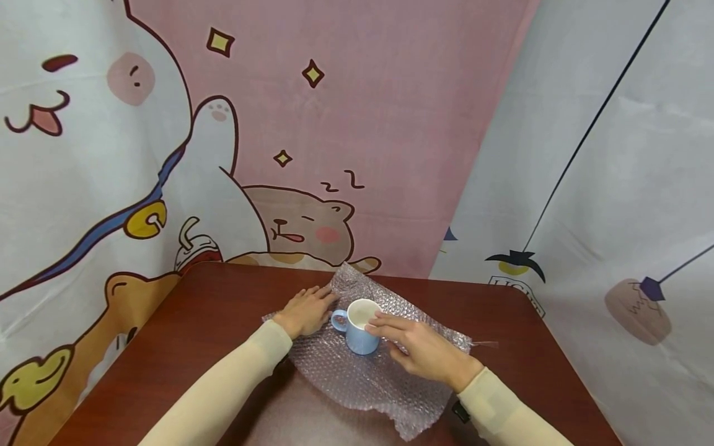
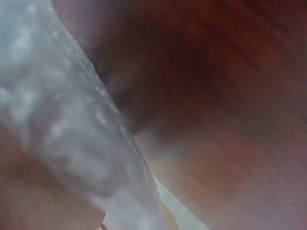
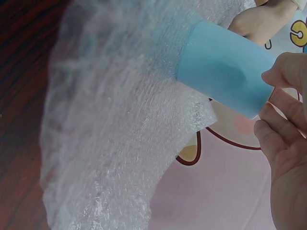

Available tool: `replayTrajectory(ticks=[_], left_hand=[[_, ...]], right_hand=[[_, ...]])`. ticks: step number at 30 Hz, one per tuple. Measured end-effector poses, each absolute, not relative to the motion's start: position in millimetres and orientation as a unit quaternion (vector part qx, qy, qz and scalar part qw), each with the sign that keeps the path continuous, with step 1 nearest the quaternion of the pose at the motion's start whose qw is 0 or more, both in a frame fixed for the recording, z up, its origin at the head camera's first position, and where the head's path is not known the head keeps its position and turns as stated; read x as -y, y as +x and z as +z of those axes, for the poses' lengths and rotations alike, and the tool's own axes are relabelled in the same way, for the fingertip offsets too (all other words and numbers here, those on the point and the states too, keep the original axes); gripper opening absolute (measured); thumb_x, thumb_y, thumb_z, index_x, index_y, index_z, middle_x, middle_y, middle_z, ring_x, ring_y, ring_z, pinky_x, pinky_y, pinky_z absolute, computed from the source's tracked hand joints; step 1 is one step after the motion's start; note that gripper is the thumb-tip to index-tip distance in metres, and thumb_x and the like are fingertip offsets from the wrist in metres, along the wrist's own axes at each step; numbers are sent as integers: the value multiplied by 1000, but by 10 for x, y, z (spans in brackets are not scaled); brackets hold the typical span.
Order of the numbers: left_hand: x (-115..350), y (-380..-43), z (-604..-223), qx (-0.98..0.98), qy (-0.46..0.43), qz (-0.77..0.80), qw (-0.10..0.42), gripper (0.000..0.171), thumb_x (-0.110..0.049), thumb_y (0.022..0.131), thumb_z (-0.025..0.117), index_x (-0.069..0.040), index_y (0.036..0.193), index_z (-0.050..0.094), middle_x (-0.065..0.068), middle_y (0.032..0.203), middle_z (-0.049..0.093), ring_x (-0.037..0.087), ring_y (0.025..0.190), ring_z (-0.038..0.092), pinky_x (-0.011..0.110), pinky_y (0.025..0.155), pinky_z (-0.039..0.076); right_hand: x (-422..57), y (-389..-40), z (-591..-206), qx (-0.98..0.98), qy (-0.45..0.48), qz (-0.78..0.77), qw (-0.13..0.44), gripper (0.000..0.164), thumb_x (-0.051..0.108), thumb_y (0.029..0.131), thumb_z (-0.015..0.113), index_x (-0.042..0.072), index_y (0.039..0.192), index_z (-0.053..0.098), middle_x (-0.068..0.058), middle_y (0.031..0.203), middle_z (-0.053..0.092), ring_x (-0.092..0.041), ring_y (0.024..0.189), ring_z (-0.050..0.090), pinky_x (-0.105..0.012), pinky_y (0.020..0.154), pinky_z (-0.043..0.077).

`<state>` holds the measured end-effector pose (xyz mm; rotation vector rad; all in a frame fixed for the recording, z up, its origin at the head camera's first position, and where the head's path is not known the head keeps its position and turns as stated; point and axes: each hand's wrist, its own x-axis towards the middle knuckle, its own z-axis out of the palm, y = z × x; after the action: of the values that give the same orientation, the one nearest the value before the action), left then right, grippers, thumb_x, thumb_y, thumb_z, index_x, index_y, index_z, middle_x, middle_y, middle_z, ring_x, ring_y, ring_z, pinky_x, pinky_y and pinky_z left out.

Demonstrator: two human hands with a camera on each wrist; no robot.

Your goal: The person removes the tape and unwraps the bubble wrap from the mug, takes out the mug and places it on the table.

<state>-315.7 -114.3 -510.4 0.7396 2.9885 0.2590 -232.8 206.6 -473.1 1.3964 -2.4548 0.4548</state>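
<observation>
Head view shows, at left, the left hand (image 1: pixel 305 311) resting on the left edge of the bubble wrap (image 1: pixel 340 375), fingers loosely extended and not clamped; to its right, the blue mug (image 1: pixel 361 337) stands upright upon this wrap, its handle toward the left; next comes the right hand (image 1: pixel 426 348), fingers nearly straight at the mug's rim, thumb apart from them.
</observation>
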Motion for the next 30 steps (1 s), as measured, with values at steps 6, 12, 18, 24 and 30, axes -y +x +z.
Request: replayTrajectory(ticks=[6, 12, 18, 24, 30], left_hand=[[1141, -3152, -5099, -967, 241, 87, 16, 51, -25, 119, 65, -14, 168, 61, 21, 182, 51, 52, 168, 49, 69, 139, 39], [1141, -3136, -5079, -966, 241, 89, 14, 52, -26, 119, 65, -14, 169, 60, 21, 183, 49, 52, 169, 47, 69, 139, 39], [1147, -3119, -5044, -966, 242, 86, 8, 54, -28, 119, 66, -13, 171, 59, 22, 184, 47, 51, 170, 46, 71, 139, 38], [1181, -3083, -5057, -965, 247, 84, 2, 56, -30, 119, 67, -13, 171, 58, 22, 184, 47, 52, 169, 47, 72, 138, 39], [1227, -2999, -5043, -966, 244, 87, 5, 55, -32, 118, 68, -11, 168, 61, 23, 184, 46, 52, 168, 48, 72, 139, 38]], right_hand=[[-2070, -2320, -4719, 854, 477, 159, 135, 65, -5, 93, 91, 12, 154, 76, -11, 160, 75, -34, 150, 73, -48, 113, 66], [-2069, -2323, -4715, 854, 477, 159, 133, 66, -5, 93, 91, 12, 154, 75, -11, 160, 75, -34, 151, 72, -48, 115, 65], [-2072, -2339, -4725, 851, 482, 157, 137, 66, -6, 92, 91, 12, 154, 75, -12, 159, 76, -35, 151, 72, -48, 116, 65], [-2074, -2341, -4730, 848, 486, 158, 142, 65, -6, 92, 91, 11, 153, 76, -11, 157, 77, -35, 150, 72, -48, 115, 66], [-2076, -2343, -4743, 847, 487, 158, 142, 65, -6, 93, 90, 11, 154, 75, -12, 158, 76, -36, 150, 73, -48, 114, 66]])
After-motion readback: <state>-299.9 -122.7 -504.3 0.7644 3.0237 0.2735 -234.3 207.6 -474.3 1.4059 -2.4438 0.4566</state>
